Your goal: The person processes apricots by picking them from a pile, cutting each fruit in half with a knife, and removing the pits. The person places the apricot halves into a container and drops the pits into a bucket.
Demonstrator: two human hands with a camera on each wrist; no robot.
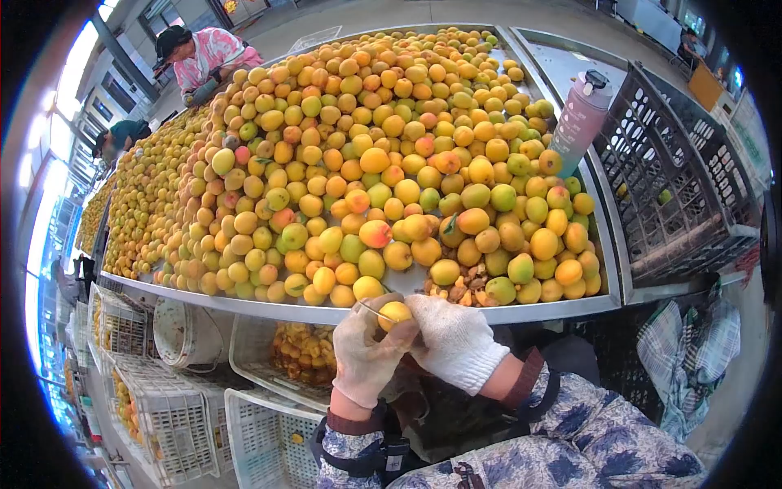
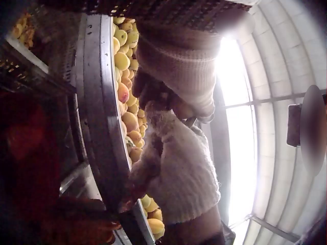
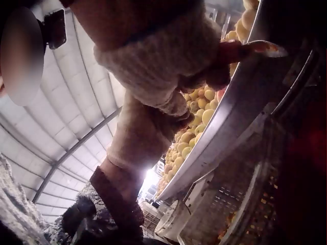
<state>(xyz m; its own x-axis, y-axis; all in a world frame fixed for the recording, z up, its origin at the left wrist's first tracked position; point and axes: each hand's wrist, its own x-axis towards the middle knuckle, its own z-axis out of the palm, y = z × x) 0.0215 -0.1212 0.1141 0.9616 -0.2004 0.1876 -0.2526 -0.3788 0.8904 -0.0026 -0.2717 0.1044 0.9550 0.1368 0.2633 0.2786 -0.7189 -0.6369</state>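
Observation:
Gloved in white with bare fingertips, my left hand [image 1: 368, 346] grips a yellow apricot [image 1: 395, 315] at the table's front edge. A thin metal blade [image 1: 371, 309] crosses the upper left of this fruit, in line with my right hand [image 1: 458, 338]. That hand, also gloved, is curled close against the left one, its fingertips partly hidden. In the right wrist view a slim pointed end [image 3: 268, 48] sticks out past the right hand's fingers. Both hands meet in the left wrist view, where the apricot is hidden. Beyond them a large heap of apricots [image 1: 326, 163] covers the metal-rimmed table.
Brown pits and scraps [image 1: 460, 289] lie just inside the metal rim [image 1: 538, 313]. A pink bottle [image 1: 582, 118] and a black crate [image 1: 664, 187] stand at the right. Below the edge are a crate of orange fruit [image 1: 297, 350] and white crates [image 1: 167, 424]. A person [image 1: 208, 57] works at the far left.

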